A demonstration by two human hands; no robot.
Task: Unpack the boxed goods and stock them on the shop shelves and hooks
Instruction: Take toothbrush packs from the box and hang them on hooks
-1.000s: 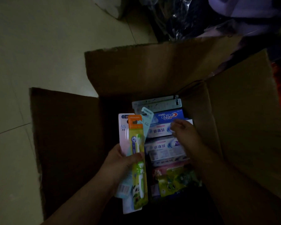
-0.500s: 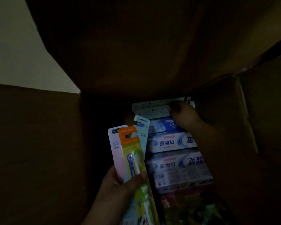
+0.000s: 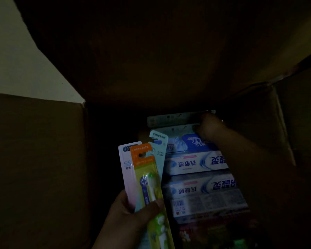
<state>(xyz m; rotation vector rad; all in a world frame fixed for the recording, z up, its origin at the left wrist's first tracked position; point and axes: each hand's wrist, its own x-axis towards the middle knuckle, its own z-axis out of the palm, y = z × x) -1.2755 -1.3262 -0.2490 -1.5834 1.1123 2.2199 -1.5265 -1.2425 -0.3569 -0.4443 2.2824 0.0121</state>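
Observation:
I look down into a dim open cardboard box (image 3: 43, 159). My left hand (image 3: 133, 212) grips a fan of three carded toothbrush packs (image 3: 144, 169): a pink one, a yellow-and-orange one in front, a pale teal one behind. Toothpaste boxes (image 3: 196, 162) lie stacked flat in the box, white and blue with printed text. At the far end my right hand (image 3: 206, 126) curls its fingers on the end of a pale carded pack (image 3: 172, 119) lying across the box. How firmly it holds that pack is hard to see in the dark.
The box's tall back flap (image 3: 169, 51) and right flap (image 3: 294, 123) rise around the goods. A strip of pale floor (image 3: 16, 60) shows at upper left. Dark colourful packets (image 3: 214, 234) lie at the box's near end.
My head dropped closer into the box. My right hand slid from the toothpaste boxes to the pale carded pack at the far end. The left hand kept its toothbrush packs.

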